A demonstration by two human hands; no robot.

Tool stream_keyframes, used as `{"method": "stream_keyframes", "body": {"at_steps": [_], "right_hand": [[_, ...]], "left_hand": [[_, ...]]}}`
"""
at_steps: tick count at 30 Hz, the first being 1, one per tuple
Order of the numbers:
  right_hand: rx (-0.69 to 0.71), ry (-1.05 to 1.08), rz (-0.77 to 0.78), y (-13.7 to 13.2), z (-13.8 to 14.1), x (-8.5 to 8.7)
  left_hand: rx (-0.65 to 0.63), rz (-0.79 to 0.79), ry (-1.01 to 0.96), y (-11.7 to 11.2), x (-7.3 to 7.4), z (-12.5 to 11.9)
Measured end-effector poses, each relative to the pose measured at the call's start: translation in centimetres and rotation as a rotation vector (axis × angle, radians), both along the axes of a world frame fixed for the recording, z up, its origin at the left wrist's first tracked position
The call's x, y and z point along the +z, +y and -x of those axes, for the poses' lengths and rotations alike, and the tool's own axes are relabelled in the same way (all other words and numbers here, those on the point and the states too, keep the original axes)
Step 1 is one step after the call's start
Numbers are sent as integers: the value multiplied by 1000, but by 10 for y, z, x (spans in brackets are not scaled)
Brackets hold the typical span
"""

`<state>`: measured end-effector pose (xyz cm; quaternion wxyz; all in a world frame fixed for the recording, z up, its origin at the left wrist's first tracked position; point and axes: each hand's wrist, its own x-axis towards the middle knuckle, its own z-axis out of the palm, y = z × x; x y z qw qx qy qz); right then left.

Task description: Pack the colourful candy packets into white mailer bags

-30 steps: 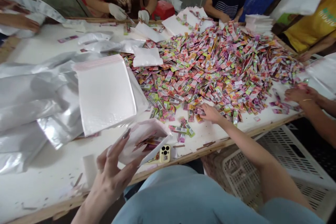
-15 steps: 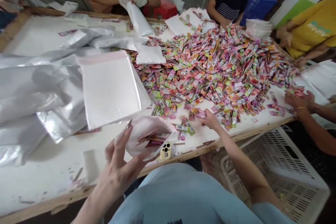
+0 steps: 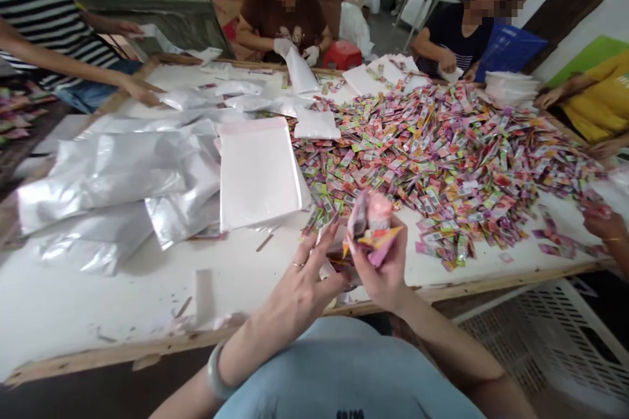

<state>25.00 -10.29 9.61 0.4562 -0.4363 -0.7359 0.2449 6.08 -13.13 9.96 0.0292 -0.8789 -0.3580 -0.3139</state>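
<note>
The left hand (image 3: 304,281) holds a white bag (image 3: 326,268) between its fingers and thumb, just over the near edge of the worktop (image 3: 236,268); much of the bag is hidden, and how firmly the thumb presses cannot be told. Right beside it, the right hand (image 3: 388,268) is closed around a bundle of small packets (image 3: 377,229), which fan out above the thumb and fingers in pink, purple and orange. The likeliest trouble is a packet slipping free: the bundle is loose and uneven, its slick-looking wrappers point several ways, and only the lower part is gripped. Easing the fingers unevenly could let the outer ones drop onto the worktop or, as both hands are close to its wooden edge, down toward the plastic crate (image 3: 531,314) below. The bag is another weak spot; if its thin wall folds inward under the left fingers, packet corners could catch on it or bend. A miscount is also possible, since the packets overlap and hide one another. Loose packets would be hard to tell from the wide pile (image 3: 417,163) just beyond the hands.
</note>
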Motion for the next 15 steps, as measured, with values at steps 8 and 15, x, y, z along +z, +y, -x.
{"method": "stream_keyframes", "body": {"at_steps": [8, 15], "right_hand": [[-18, -557, -173, -17, -22, 46], [23, -289, 207, 63, -111, 60]], "left_hand": [[3, 12, -33, -3, 12, 4], [114, -9, -98, 2, 8, 43]]}}
